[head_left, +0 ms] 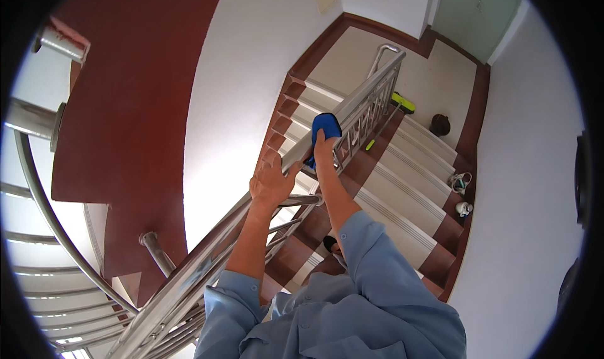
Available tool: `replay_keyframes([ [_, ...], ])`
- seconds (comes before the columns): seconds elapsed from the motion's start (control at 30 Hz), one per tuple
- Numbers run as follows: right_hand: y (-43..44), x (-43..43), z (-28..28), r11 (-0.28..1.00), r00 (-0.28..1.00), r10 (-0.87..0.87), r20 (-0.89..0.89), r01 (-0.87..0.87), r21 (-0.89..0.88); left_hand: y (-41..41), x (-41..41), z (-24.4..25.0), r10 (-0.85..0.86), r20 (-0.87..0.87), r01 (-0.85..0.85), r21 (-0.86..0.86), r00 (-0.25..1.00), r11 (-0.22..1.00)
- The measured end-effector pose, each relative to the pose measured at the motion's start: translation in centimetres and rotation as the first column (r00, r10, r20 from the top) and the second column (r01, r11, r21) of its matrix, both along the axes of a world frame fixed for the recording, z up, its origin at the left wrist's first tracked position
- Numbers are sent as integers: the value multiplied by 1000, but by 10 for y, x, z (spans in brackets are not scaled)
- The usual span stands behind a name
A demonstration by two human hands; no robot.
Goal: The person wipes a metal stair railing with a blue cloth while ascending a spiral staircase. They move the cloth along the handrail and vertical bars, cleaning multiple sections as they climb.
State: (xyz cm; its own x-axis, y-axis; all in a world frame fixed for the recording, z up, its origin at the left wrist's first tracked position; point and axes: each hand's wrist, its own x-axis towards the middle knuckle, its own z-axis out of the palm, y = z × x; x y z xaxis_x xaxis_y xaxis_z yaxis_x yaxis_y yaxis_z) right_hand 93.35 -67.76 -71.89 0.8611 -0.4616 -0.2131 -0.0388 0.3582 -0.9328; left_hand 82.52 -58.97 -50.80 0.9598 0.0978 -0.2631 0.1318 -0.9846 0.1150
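Note:
A polished metal stair handrail (361,97) slopes away in front of me, with upright bars beneath it. My left hand (272,181) rests over the rail, fingers spread across its top and nothing held in it. Farther along, my right hand (322,146) holds a blue cloth (325,124) with dark edging against the rail. The thumb lies on top of the cloth; the other fingers are largely hidden. A lower corner of the cloth hangs by the rail's side.
Tiled stairs (408,177) descend to a landing. A yellow-green broom (403,103) lies near a dark round container (440,124). By the right wall stand a white bottle (464,209) and a container with a pale rim (459,183). Railings curve at left.

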Motion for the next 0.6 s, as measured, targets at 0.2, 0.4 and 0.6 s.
replay_keyframes([
  [0.2,43,-68,63,994,999,-50,2,49,101,12,2,-18,58,-41,-59,-9,997,998],
  [0.4,78,-133,115,912,999,-27,43,7,409,-3,5,10,93,-98,-99,-61,991,993],
  [0.6,60,-93,31,982,947,75,-313,-16,187,7,-1,3,102,-73,-102,-3,992,995],
])
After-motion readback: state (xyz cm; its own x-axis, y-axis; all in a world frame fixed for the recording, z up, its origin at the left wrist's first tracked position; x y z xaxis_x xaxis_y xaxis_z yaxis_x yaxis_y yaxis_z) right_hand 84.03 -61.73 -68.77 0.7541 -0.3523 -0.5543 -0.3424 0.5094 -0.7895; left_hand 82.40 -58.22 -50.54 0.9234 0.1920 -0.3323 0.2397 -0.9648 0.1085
